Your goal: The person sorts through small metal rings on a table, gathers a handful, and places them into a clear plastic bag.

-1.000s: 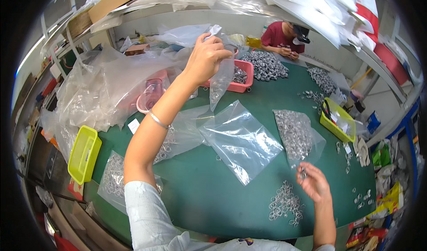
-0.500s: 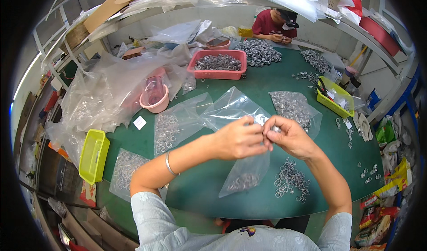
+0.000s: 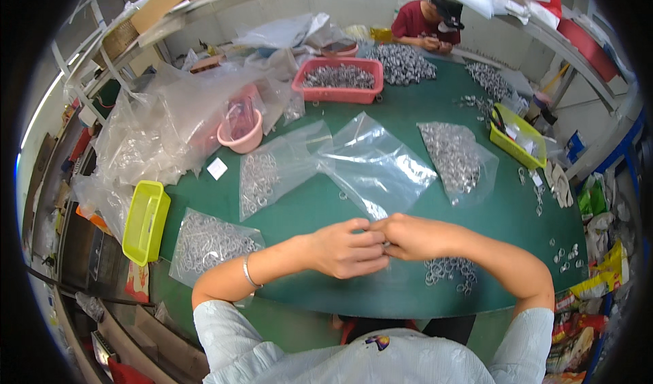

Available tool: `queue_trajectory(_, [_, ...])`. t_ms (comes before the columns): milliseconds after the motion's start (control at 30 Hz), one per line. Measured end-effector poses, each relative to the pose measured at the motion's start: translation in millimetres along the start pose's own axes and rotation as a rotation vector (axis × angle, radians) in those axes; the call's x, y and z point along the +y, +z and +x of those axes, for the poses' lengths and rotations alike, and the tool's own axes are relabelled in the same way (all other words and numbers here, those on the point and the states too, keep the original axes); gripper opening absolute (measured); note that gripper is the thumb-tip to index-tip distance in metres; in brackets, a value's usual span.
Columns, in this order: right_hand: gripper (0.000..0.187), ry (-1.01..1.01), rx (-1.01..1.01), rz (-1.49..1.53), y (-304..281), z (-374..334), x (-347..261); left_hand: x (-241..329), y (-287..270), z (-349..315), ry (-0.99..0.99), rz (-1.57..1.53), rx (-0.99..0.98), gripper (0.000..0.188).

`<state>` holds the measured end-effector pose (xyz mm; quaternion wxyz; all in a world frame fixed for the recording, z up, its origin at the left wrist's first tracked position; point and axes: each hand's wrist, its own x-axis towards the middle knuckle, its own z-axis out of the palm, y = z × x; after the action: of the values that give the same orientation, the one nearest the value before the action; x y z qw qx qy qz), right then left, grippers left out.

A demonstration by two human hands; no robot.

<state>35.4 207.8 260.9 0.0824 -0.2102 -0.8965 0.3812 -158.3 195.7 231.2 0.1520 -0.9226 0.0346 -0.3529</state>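
So far, I count three clear bags with metal rings in them: the right bag (image 3: 452, 158), the middle bag (image 3: 260, 180) and the near-left bag (image 3: 211, 241), all lying on the green table (image 3: 299, 285). I cannot tell whether any of them is sealed. Not yet bagged are the loose rings (image 3: 450, 274), partly hidden under the right forearm, and more in the pink tray (image 3: 338, 95) toward the far side; a flat bag (image 3: 377, 163) shows no rings inside. On my feed the left hand (image 3: 347, 248) and right hand (image 3: 405, 236) meet just short of that flat bag, fingers curled in and closed, fingertips together. A small pale bit shows between them, too small for me to name, and I cannot tell how much else they grip. Half a second ago I saw a small bag of rings hanging under these hands; now I cannot make it out. The hands also sit lower in my view, clear of most of the flat bag they partly covered then, while the three filled bags lie much as they did.
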Motion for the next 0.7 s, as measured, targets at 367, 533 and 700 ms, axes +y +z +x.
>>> queue_trajectory(367, [0.019,0.296,-0.13,0.391,10.0,19.7,29.6,21.4,-12.6,-28.5,-0.143,-0.052,-0.015,0.014])
queue_trajectory(533, [0.016,0.373,0.06,1.078,3.8,16.9,-8.0,33.8,-16.6,-36.2,-0.275,-0.071,-0.027,0.012])
queue_trajectory(700, [0.015,0.402,-0.084,1.078,14.0,20.9,-21.8,39.0,-15.9,-42.1,-0.193,0.027,0.012,0.02])
